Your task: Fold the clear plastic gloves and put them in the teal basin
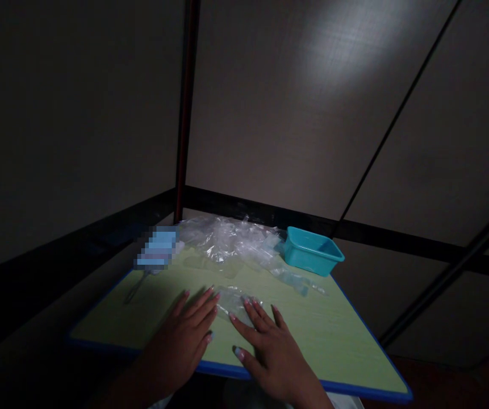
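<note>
A small clear plastic bag lies flat on the table between my hands. My left hand rests palm down on its left side, fingers stretched out, the fingertips at the bag's edge. From the right, my right hand lies with spread fingers, several fingertips touching the bag's right part. Neither hand grips anything. Behind them a crumpled heap of clear plastic bags covers the far end of the table.
The pale green table has a blue edge and stands in a corner against dark wall panels. A turquoise plastic basin sits at the far right. At the far left is a blurred-out phone-like object with a strap.
</note>
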`<move>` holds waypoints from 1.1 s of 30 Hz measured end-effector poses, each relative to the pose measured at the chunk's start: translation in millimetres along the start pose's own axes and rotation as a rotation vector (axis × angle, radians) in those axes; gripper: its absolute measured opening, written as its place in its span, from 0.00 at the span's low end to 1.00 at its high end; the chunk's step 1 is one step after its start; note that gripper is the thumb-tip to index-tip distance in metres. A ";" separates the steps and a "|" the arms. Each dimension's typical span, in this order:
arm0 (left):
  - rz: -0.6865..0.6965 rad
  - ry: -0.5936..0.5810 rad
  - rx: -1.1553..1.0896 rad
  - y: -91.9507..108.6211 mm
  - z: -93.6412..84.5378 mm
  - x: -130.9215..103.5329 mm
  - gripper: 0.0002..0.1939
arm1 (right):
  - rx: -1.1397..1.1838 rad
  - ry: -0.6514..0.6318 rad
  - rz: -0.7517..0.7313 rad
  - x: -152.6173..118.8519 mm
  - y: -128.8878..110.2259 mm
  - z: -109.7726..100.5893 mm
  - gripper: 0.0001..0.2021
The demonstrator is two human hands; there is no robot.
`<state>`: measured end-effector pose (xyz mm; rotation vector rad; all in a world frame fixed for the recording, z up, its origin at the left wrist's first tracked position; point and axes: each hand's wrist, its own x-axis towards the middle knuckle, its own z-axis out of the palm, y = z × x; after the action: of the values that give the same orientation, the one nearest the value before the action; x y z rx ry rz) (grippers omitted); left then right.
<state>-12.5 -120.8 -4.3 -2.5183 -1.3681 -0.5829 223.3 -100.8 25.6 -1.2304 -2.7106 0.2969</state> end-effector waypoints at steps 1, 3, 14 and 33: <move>-0.012 -0.005 0.008 0.4 -2.3 -0.1 0.22 | 0.000 0.005 -0.001 0.0 -0.3 -0.6 0.26; -0.037 -0.025 0.020 1.3 -6.8 -1.1 0.19 | -0.002 0.023 -0.009 -0.9 -1.2 -2.1 0.28; -0.101 0.043 -0.038 2.5 -5.9 -12.0 0.19 | -0.050 0.101 -0.039 -4.5 -20.3 -3.5 0.25; -0.173 0.048 -0.012 3.2 -0.7 -12.0 0.20 | 0.011 0.089 0.003 18.6 -40.8 13.1 0.28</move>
<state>-15.8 -131.8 -8.9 -2.3939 -1.5792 -0.6805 178.7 -114.6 23.7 -1.2146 -2.6293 0.2506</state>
